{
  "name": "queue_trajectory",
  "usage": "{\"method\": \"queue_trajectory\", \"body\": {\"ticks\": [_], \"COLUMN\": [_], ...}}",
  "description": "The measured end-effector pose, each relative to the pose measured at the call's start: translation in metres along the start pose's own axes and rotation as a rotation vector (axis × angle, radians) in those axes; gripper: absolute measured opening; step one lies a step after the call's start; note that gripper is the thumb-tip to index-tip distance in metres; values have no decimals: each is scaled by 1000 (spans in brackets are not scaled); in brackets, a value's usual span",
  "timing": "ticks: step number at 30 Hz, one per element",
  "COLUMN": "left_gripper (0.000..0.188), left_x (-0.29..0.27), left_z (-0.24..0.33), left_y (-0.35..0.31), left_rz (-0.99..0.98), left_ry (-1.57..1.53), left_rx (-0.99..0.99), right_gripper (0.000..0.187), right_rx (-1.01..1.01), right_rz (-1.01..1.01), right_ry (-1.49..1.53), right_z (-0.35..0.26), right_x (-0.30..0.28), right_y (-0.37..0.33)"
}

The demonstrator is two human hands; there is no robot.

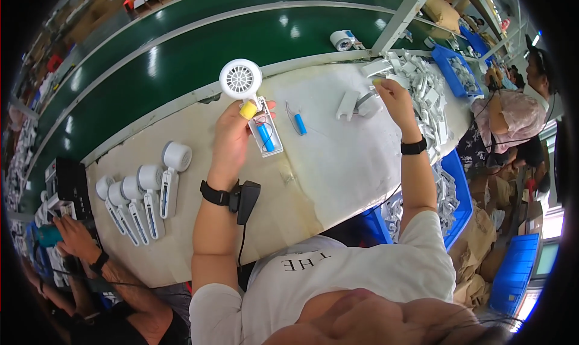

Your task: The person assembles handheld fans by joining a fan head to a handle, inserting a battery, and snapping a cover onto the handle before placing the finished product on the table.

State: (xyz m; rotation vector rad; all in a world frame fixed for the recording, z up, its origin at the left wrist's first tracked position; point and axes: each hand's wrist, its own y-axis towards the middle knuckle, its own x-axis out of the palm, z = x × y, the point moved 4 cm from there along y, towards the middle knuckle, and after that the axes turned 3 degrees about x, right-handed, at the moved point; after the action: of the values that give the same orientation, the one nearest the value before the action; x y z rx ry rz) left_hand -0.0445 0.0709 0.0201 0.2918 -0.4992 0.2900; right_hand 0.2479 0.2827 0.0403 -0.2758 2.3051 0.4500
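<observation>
My left hand (231, 134) grips a white handheld fan (240, 78) with a round grille head. Its handle is uncovered, showing a blue battery (265, 138) and thin wires. A yellow roll-like piece (248, 109) sits by my left thumb, over the top of the handle. To the right, my right hand (395, 101) is raised with its fingers pinched. A small yellow piece (377, 81) shows at its fingertips. Below it lie loose white plastic handle parts (348, 105). Between my hands, another blue battery (300, 124) with wires rests on the table.
Several white fans (176, 158) lie on the table (289, 212) at left. White plastic parts (425, 92) heap at right, beside a blue bin (453, 71); another blue bin (463, 191) sits lower. A green conveyor (181, 56) runs behind. Co-workers' hands (78, 239) work at far left; a person (518, 113) is at right.
</observation>
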Motion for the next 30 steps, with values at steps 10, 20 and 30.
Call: {"method": "queue_trajectory", "body": {"ticks": [10,20,30], "left_gripper": [31,31,30], "left_x": [-5,-8,9], "left_z": [-9,-18,-52], "left_y": [1,-4,-9], "left_rz": [140,163,90], "left_ry": [29,-36,-276], "left_rx": [95,34,-180], "right_gripper": [23,40,35], "right_rx": [76,292,246], "right_rz": [332,394,492], "right_ry": [-373,-718,-141], "right_z": [80,104,132], "right_x": [-86,-78,-63], "right_y": [-40,-100,-101]}}
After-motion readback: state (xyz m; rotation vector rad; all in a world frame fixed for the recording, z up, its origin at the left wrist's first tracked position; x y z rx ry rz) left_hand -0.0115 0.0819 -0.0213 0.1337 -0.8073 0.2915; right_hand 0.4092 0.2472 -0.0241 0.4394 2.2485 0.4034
